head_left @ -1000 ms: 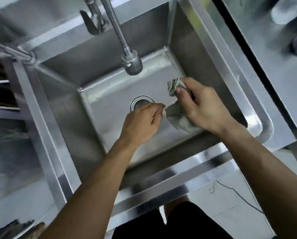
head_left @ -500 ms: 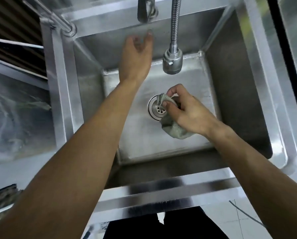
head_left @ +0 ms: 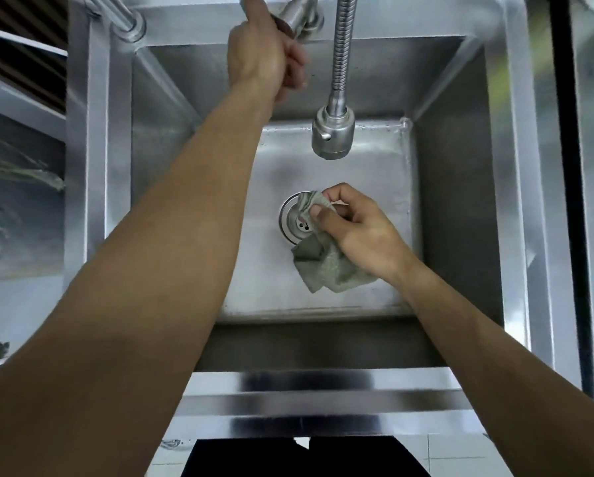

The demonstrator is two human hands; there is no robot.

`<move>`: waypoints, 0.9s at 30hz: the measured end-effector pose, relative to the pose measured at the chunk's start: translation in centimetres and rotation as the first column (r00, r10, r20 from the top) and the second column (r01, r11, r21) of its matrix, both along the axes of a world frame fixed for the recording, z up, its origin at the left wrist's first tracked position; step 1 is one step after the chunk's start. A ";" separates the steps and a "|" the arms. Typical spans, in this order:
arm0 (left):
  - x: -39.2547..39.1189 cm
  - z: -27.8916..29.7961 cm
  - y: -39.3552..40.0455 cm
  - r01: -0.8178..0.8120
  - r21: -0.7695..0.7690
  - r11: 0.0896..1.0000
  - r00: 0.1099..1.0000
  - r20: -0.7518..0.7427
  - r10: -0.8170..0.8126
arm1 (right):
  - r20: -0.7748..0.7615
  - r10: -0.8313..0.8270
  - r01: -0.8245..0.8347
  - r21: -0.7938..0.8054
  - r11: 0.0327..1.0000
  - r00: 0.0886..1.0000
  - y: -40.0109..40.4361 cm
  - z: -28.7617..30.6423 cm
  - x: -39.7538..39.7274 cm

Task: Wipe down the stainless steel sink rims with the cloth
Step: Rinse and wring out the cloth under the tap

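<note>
- Head view looks straight down into the sink (head_left: 454,208), with both bare arms reaching in from the near edge.
- Right hand (head_left: 354,228) holds the cloth (head_left: 330,266) low in the basin; its fingers (head_left: 337,197) pinch a bunched corner between thumb and curled forefingers, and the rest of the grey-green fabric hangs beneath the palm.
- Cloth sits directly under the spray head (head_left: 331,134) and over the drain (head_left: 297,218). That placement reads as deliberate: any water released would fall onto the fabric and run straight down the strainer.
- Left hand (head_left: 264,60) is up at the back rim, wrapped around the tap lever (head_left: 294,17) beside the base of the flexible hose (head_left: 342,49); the thumb lies along the lever, while the other fingers are curled together below it and blurred, so their exact grip cannot be told.
- My judgement is that this is a wetting step ahead of the wiping itself. No water is visible from the nozzle.
- Near rim (head_left: 323,401) and the side rims look untouched by the cloth at this moment, so the task proper seems barely begun.
- Holding the cloth by a pinch rather than a full fist would let it soak through, though a strong jet could tug it loose.
</note>
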State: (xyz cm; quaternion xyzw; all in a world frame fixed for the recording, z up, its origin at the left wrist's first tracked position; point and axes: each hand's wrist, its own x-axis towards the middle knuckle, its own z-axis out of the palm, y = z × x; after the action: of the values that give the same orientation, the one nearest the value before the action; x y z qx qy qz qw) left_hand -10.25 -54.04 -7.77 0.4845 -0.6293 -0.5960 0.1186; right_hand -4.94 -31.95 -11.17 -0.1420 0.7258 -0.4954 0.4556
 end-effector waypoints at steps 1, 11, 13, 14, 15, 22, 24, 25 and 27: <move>0.4 0.0 0.2 0.014 0.013 1.000 1.000 -0.005 -0.014 | 0.064 -0.055 0.055 0.000 0.998 0.996 -0.1 -0.5 0.1; 13.0 -7.3 7.9 0.230 0.744 0.628 0.954 -0.044 -0.297 | 0.364 -0.319 0.325 0.048 0.945 0.875 -1.3 -3.1 -0.2; 12.9 -7.2 8.0 0.213 0.749 0.627 0.963 -0.052 -0.265 | 0.382 -0.338 0.350 0.041 0.936 0.860 -1.6 -3.3 -0.8; 12.7 -7.2 8.0 0.197 0.728 0.656 0.968 -0.040 -0.247 | 0.393 -0.347 0.364 0.033 0.931 0.852 -1.7 -3.4 -1.2; 12.3 -7.3 7.8 0.180 0.697 0.694 0.974 -0.025 -0.227 | 0.395 -0.344 0.364 0.027 0.931 0.852 -1.9 -3.3 -1.6; 10.2 -7.6 7.2 -0.021 0.636 0.771 0.999 -0.025 0.049 | 0.124 -0.158 0.156 0.027 0.987 0.980 -0.9 -4.0 -2.5; 10.1 -7.6 6.9 0.013 0.654 0.756 0.997 -0.067 0.041 | 0.137 -0.298 0.305 -0.033 0.952 0.945 -1.0 -4.3 -3.1; 10.3 -7.5 6.5 0.040 0.645 0.763 0.997 -0.075 0.011 | 0.177 -0.356 0.371 -0.056 0.927 0.917 -0.9 -4.4 -3.6; 10.8 -7.6 5.1 0.099 0.598 0.795 0.995 -0.060 -0.079 | 0.267 -0.400 0.431 -0.067 0.900 0.877 -0.8 -4.7 -4.6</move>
State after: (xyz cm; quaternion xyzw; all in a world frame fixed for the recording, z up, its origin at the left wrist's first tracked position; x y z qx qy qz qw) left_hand 0.51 -48.96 -15.37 0.4573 -0.4285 -0.7771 -0.0588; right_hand -9.57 -32.70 -15.91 0.0517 0.6448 -0.6397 0.4153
